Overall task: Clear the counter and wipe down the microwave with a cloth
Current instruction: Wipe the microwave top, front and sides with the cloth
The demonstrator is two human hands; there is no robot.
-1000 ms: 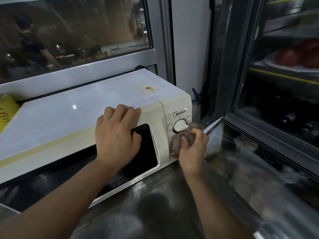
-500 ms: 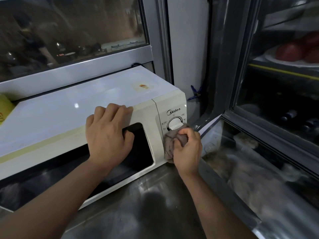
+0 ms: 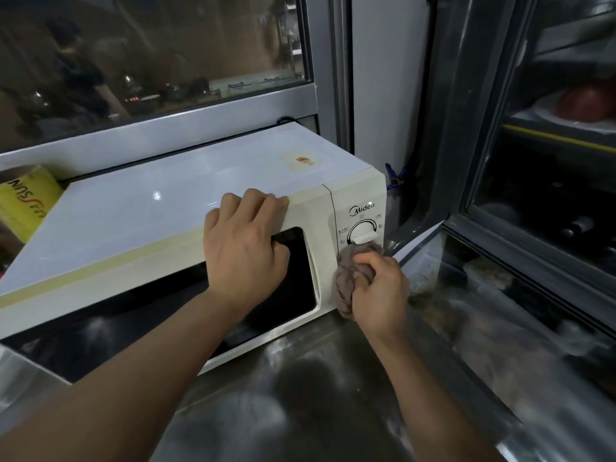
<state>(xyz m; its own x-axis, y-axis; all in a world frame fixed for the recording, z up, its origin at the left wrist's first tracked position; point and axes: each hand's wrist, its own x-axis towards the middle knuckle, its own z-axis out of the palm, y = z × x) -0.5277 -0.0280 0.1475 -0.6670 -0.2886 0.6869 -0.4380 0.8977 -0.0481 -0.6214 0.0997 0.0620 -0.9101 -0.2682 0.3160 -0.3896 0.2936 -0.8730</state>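
A white microwave (image 3: 173,211) stands on the steel counter (image 3: 300,395), its door facing me. My left hand (image 3: 245,251) rests on the door's top edge, fingers hooked over the rim and thumb against the dark window. My right hand (image 3: 380,291) grips a bunched brown-grey cloth (image 3: 350,278) and presses it on the control panel just below the round dial (image 3: 363,231). The lower part of the panel is hidden behind the cloth and hand.
A yellow package (image 3: 26,201) lies at the far left behind the microwave. A window (image 3: 150,55) runs behind it. To the right stands a glass-fronted cabinet (image 3: 550,195) with a plate of red food (image 3: 586,105) on a shelf. A wall and a blue clip (image 3: 395,178) sit close beside the microwave.
My right hand has slid the cloth from beside the dial down and left on the control panel. My left hand has kept its hold on the door's top edge.
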